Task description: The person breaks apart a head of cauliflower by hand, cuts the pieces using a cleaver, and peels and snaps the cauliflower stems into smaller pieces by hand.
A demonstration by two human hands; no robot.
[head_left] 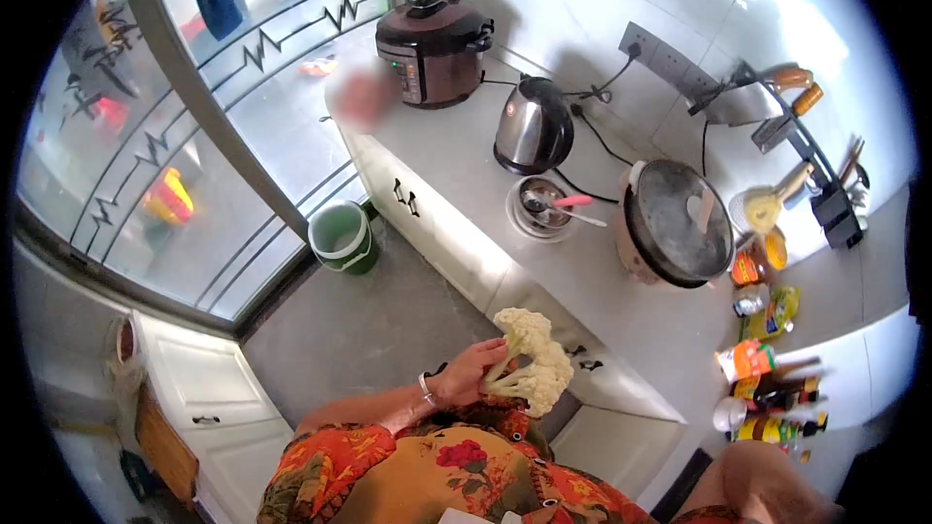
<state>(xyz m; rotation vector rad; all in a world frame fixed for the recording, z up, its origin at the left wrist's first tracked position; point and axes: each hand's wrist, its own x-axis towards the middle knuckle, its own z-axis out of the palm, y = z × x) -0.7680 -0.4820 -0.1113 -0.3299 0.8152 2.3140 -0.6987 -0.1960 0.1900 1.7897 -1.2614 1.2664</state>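
Note:
My left hand [470, 373], with a bracelet at the wrist, holds a large piece of cauliflower [549, 374] by its pale stalks in front of my body. The florets face right, away from the palm. Of my right side only the upper arm [762, 485] shows at the bottom right; the hand itself is out of the frame. The cauliflower hangs in front of the cabinet doors, below the counter edge.
On the counter [427, 155] stand a pressure cooker [442, 53], a kettle [534, 124], stacked bowls with spoons [544, 206] and a lidded pot [680, 223]. Bottles [786, 393] and packets line the right wall. A green bucket [342, 238] stands on the floor by the glass door.

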